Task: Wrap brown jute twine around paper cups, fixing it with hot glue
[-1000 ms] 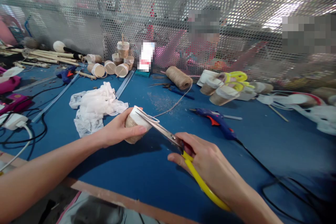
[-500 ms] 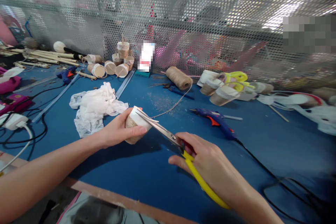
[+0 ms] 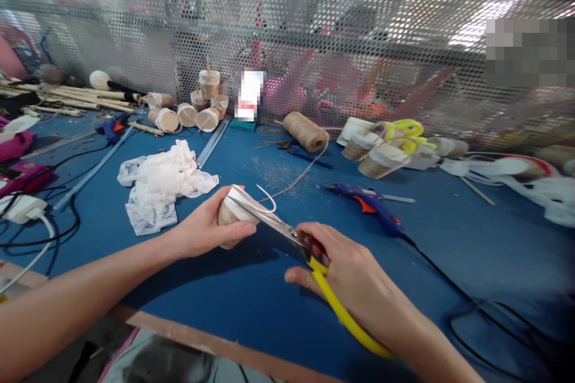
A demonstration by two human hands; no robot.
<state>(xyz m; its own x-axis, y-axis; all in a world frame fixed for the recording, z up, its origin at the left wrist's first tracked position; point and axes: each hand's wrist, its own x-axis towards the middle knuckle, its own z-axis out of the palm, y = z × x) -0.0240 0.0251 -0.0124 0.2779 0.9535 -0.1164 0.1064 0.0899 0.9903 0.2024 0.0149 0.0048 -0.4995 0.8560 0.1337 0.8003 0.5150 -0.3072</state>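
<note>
Blue bench (image 3: 278, 305) beneath | right hand (image 3: 348, 263): fingers hooked in yellow-handled scissors (image 3: 293, 232), thumb jutting, blades slightly parted at cup | left hand (image 3: 202, 228): fingers wrapped round twine-and-white cup (image 3: 227, 216), held above bench, inside not visible | thin white strip (image 3: 272, 199) beside blades, curl looser, wider than half-second back

1. one head-worn camera looks forward and down from above and behind the left hand (image 3: 204, 224) and right hand (image 3: 348, 260).
2. it is near, with both hands below mid-view.
3. beyond the hands it faces a perforated screen (image 3: 135, 42) across the blue table (image 3: 251, 299); right of the right hand, its edge seems blurred.
</note>
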